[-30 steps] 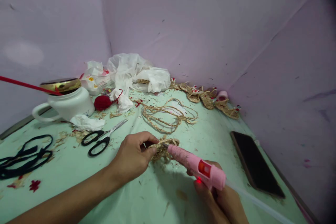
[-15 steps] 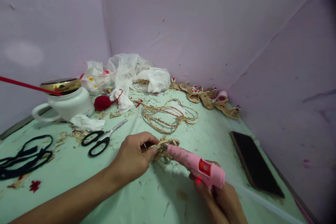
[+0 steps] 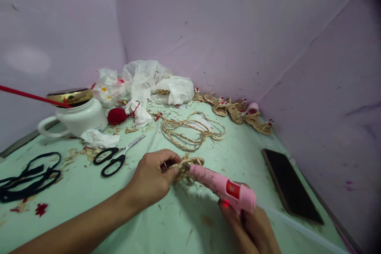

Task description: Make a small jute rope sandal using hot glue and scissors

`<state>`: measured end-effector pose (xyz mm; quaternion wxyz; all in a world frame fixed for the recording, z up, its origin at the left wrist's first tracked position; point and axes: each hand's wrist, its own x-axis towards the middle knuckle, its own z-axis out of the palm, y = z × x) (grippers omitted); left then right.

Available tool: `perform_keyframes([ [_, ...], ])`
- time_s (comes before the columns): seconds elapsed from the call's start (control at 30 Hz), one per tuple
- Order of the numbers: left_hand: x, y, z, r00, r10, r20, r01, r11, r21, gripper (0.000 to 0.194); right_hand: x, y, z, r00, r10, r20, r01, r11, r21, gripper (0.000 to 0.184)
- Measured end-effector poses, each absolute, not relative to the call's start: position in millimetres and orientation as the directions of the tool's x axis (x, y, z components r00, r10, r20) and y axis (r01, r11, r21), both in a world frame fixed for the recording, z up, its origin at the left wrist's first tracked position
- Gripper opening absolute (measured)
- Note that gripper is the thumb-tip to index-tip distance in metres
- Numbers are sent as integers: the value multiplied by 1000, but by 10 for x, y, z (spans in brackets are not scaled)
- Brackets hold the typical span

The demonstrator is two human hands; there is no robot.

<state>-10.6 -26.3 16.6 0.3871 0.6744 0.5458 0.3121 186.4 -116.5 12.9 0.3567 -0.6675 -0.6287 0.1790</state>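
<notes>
Pinched in the fingers of my left hand [image 3: 156,174] is a small braided straw piece [image 3: 186,172], just above the green tabletop. My right hand [image 3: 248,222] is wrapped round the grip of a pink hot glue gun [image 3: 218,182]. A red light glows on the gun, and its metal nozzle points into the straw piece; whether glue is coming out I cannot tell. Beyond my hands lies a loose coil of braided straw cord [image 3: 184,139]. Black-handled scissors [image 3: 119,156] rest to the left of my left hand.
On the right lies a black phone [image 3: 291,184]. Several small woven straw slippers [image 3: 235,113] line the back wall. White plastic bags [image 3: 149,81], a red yarn ball [image 3: 117,116] and a white mug [image 3: 81,117] stand at the back left. Dark cord [image 3: 32,176] is at far left.
Both hands, the glue gun and the straw piece hold almost the same position. The whole view has shifted very slightly.
</notes>
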Motion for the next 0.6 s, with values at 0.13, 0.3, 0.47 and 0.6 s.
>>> perform_keyframes([
  [0.13,-109,-265,161,219,976,-3,497,-109,861,11,1851,-1126,176,74,966,246,689,128,-714,32],
  [0.3,-114,-260,155,206,979,0,502,-105,859,11,1856,-1099,223,42,966,254,684,158,-712,32],
  [0.47,-122,-259,143,209,978,14,497,-119,860,11,1892,-1097,216,7,980,199,679,141,-720,36],
  [0.6,-122,-264,142,209,978,4,494,-109,862,11,1900,-1076,237,-30,976,218,646,185,-740,35],
])
